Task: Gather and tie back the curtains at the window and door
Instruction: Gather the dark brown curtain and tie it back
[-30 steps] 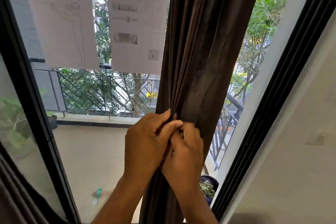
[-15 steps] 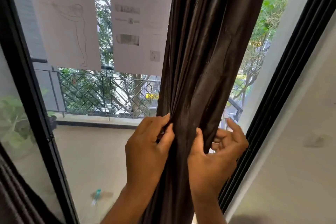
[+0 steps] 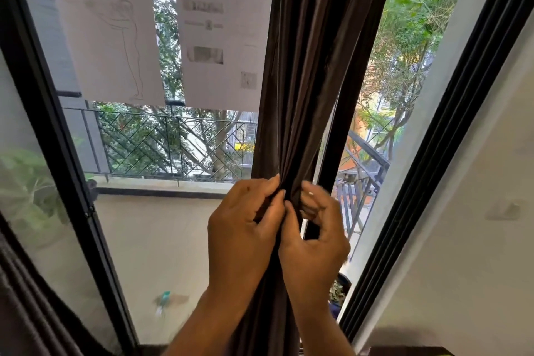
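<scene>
A dark brown curtain (image 3: pixel 315 72) hangs bunched in front of the glass door, narrowing to a tight bundle at hand height. My left hand (image 3: pixel 242 234) grips the gathered folds from the left, thumb and fingers pinching the cloth. On the bundle's right side, my right hand (image 3: pixel 313 243) has its fingers curled round the right-hand folds, pulling them against the left hand. Below the hands the curtain drops out of view between my forearms. Another dark curtain (image 3: pixel 26 312) shows at the lower left corner.
Two paper sheets (image 3: pixel 112 35) are stuck on the glass to the left of the curtain. The black door frame (image 3: pixel 450 170) slants down the right, with a white wall (image 3: pixel 474 254) beside it. Outside lie a balcony railing (image 3: pixel 173 147) and a potted plant (image 3: pixel 338 293).
My right hand, which had reached out to the curtain's right edge, has come back in with more folds and now closes against my left hand. The bundle is tighter.
</scene>
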